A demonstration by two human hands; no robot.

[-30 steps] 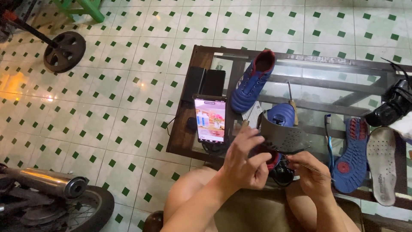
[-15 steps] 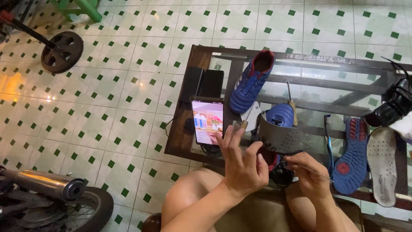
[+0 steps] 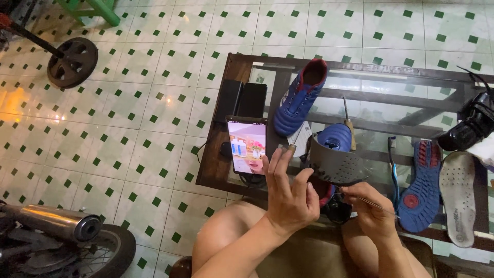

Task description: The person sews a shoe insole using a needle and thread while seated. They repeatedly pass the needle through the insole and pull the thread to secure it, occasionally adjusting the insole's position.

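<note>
My left hand (image 3: 290,193) is raised with fingers straight and apart, touching the near edge of a dark grey perforated insole (image 3: 337,164) that arches over a blue shoe (image 3: 334,138). My right hand (image 3: 373,213) pinches a thin metal tool (image 3: 378,206) just below the insole. A lit phone (image 3: 248,145) stands propped on the glass table (image 3: 231,170) to the left of my hands.
A second blue shoe (image 3: 301,98) lies on the table beyond the phone. At right lie a blue sole (image 3: 419,188), a pale insole (image 3: 459,198), a toothbrush (image 3: 392,164) and a black shoe (image 3: 471,126). A weight plate (image 3: 72,62) and a motorbike exhaust (image 3: 54,224) stand on the tiled floor.
My left hand let go its curled hold at the insole's edge and opened, fingers stretching upward. The right hand stayed put.
</note>
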